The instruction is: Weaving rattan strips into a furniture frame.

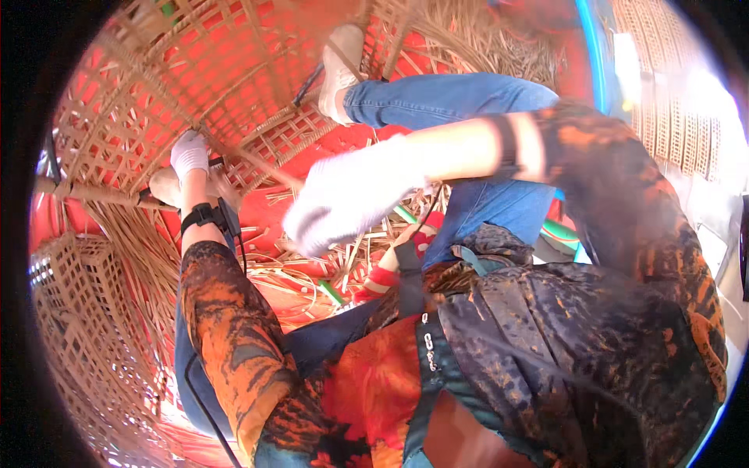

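Basketwork (242,58), pale and latticed, is spread just beyond a white-gloved left hand (189,156), whose fingers are bent toward the edge; whether anything is pinched there cannot be told. Across from it, a white-gloved right hand (351,195) is caught in blur, its fingers apparently curled, its hold likewise impossible to tell. Between the two hands, a pale strip (265,168) is angled toward the right hand. Loose strips (140,249) are strewn below the left hand, while a shoe (341,70) is seen above the right. Work of this kind is judged best done with the edge steadied by the left hand, the strip laid flat and untwisted, and tension drawn evenly.
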Available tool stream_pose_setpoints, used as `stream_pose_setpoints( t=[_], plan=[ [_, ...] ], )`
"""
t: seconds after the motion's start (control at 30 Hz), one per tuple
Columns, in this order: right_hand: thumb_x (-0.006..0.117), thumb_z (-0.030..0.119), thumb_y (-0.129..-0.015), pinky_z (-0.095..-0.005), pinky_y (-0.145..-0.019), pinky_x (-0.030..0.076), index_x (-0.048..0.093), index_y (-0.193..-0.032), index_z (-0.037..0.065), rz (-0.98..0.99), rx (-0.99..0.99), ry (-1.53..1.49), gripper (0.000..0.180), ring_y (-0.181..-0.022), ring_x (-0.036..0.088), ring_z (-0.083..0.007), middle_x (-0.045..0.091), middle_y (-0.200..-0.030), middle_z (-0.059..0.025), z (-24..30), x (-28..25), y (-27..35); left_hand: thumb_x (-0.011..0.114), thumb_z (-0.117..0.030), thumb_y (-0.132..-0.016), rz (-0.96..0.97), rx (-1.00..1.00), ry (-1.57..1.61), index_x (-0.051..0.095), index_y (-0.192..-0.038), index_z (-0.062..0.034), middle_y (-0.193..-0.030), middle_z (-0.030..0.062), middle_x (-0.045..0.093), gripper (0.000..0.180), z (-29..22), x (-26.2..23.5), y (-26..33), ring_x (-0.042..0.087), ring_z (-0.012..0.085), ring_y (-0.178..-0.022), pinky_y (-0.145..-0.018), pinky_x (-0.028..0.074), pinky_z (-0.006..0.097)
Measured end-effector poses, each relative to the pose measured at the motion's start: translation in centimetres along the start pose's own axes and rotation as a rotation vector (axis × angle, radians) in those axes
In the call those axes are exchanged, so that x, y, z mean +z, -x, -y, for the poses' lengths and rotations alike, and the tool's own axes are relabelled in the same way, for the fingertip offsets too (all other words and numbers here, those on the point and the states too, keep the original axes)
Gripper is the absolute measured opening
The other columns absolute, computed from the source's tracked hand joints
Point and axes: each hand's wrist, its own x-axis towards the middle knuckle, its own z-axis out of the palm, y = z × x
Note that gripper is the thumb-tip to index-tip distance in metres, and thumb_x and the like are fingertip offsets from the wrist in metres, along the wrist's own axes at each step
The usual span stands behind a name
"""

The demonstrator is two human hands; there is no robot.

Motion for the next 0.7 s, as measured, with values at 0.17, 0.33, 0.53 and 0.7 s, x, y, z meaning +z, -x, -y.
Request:
stream_pose_setpoints(
  t=[0.17, 0.33, 0.53, 0.7],
  plan=[
    [0.051, 0.029, -0.091, -0.0272, -0.058, 0.048, 0.062, -0.102, 0.0, -0.5, -0.121, -0.116, 0.033, -0.066, 0.058, -0.0118, 0.063, -0.083, -0.0087, 10.4, -1.0, 12.9, 0.051, -0.03, -0.081, 0.05, 0.08, -0.159, 0.066, -0.096, -0.0129, -0.102, 0.0149, 0.064, 0.028, -0.8, 3.0, -3.2, 0.059, 0.0342, -0.097, -0.082, 0.046, 0.042],
    [0.049, 0.016, -0.092, -0.0308, -0.088, 0.046, 0.055, -0.115, -0.005, -1.504, -0.175, 0.091, 0.032, -0.094, 0.059, -0.0197, 0.06, -0.105, -0.0146, 16.9, -3.2, 29.9, 0.049, -0.03, -0.083, 0.041, 0.07, -0.179, 0.065, -0.098, -0.012, -0.102, 0.0148, 0.064, 0.028, -1.8, 2.0, -2.7, 0.058, 0.034, -0.1, -0.084, 0.046, 0.042],
    [0.064, 0.03, -0.08, -0.0322, -0.072, 0.047, 0.065, -0.091, 0.005, -0.721, 0.878, 0.799, 0.027, -0.08, 0.061, -0.023, 0.061, -0.083, -0.0119, 10.0, -2.9, 24.0, 0.057, -0.019, -0.086, 0.01, -0.004, 0.207, 0.058, -0.118, -0.0004, -0.111, 0.0144, 0.063, 0.037, 0.3, 2.9, -0.3, 0.06, 0.0254, -0.099, -0.085, 0.045, 0.035],
    [0.056, 0.03, -0.083, -0.0411, -0.077, 0.047, 0.061, -0.092, 0.007, -0.446, 0.048, 1.146, 0.026, -0.083, 0.056, -0.0321, 0.056, -0.086, -0.0127, 0.8, -6.0, 9.7, 0.057, -0.019, -0.087, -0.043, -0.199, 0.661, 0.056, -0.121, 0.0002, -0.106, 0.012, 0.064, 0.039, 4.4, 4.4, 0.3, 0.06, 0.0184, -0.093, -0.079, 0.046, 0.03]
  ],
)
